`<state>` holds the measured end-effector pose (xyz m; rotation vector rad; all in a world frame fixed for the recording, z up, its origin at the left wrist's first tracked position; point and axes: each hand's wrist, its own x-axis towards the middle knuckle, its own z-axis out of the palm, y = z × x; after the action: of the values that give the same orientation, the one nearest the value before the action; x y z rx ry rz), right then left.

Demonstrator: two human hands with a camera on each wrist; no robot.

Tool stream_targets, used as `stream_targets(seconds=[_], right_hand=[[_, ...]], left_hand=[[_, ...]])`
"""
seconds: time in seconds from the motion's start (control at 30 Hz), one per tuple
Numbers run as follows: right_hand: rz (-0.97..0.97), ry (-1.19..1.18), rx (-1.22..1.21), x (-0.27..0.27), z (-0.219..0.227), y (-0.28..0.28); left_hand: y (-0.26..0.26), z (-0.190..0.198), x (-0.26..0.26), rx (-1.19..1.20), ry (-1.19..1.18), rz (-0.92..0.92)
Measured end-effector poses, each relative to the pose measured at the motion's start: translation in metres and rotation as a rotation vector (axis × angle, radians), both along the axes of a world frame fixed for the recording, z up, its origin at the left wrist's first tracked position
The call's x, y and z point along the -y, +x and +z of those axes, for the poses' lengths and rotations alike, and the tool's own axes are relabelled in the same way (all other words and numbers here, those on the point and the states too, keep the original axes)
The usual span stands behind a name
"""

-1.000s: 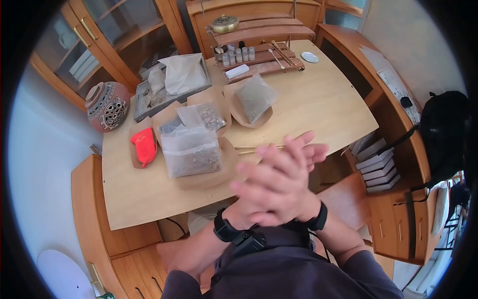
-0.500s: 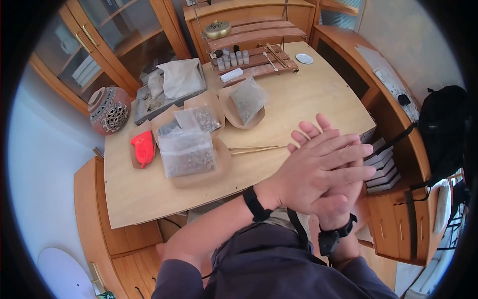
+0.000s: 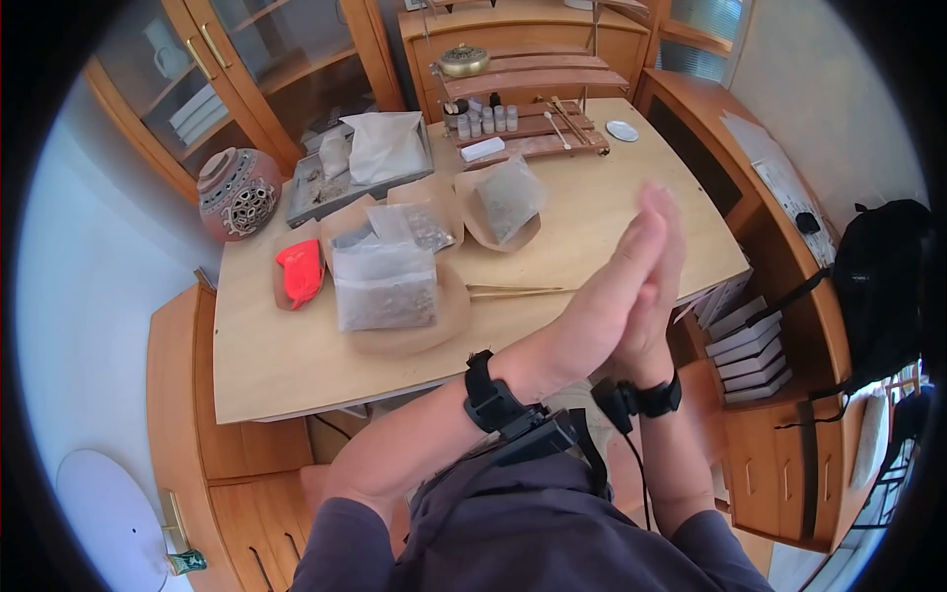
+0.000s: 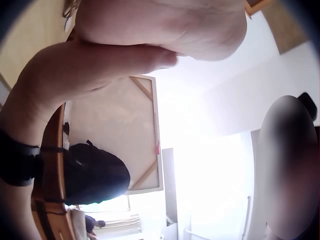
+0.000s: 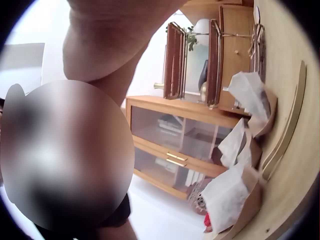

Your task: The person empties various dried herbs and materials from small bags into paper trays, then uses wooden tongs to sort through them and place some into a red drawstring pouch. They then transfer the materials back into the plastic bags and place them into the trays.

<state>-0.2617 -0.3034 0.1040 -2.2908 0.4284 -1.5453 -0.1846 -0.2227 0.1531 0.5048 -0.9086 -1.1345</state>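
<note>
My left hand and right hand meet palm to palm over the table's front right, fingers straight and pointing up and away. Neither holds a thing. The left hand hides part of the right. In the left wrist view the right hand comes in from the left, its wrist in a black strap. Nearest to the hands on the table are thin golden tongs. Left of these, a clear bag of dried bits lies on a brown paper tray.
Further bags on paper trays, a red pouch and a patterned jar stand along the left and middle. Behind are a grey tray and a wooden rack with small bottles. A black backpack hangs at right.
The hands were clasped, then the left lay flat across the right with fingers spread. Now they stand palm to palm, fingers together. The table things stay put; the view has shifted slightly.
</note>
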Motion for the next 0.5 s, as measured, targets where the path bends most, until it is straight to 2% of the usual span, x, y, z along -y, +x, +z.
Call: stream_targets(seconds=[0.03,0.1,0.13,0.2,0.27,0.37,0.4,0.47,0.5], right_hand=[[-0.067,0.142,0.073,-0.002,-0.002,0.010],[0.085,0.416,0.249,-0.005,0.001,0.016],[0.303,0.552,0.346,-0.007,0.005,0.012],[0.746,0.819,0.531,-0.011,0.017,0.000],[1.186,1.105,0.703,-0.021,0.030,-0.014],[0.949,0.987,0.832,-0.047,0.091,-0.030],[0.884,0.777,0.809,-0.051,0.099,-0.030],[0.753,0.345,0.766,-0.054,0.108,-0.024],[0.394,0.274,0.503,-0.054,0.105,-0.023]], left_hand=[[0.002,0.001,-0.002,0.187,-0.061,0.046],[0.006,0.011,-0.004,0.562,-0.191,0.146],[0.001,0.012,-0.002,0.789,-0.274,0.383],[0.005,-0.001,0.019,1.054,-0.556,0.466],[0.010,-0.011,0.023,0.994,-0.764,0.456],[0.031,-0.013,0.034,1.273,-0.584,0.722],[0.037,-0.014,0.041,1.146,-0.586,0.718],[0.028,-0.019,0.048,1.125,-0.330,0.750],[0.024,-0.021,0.047,1.105,-0.195,0.758]])
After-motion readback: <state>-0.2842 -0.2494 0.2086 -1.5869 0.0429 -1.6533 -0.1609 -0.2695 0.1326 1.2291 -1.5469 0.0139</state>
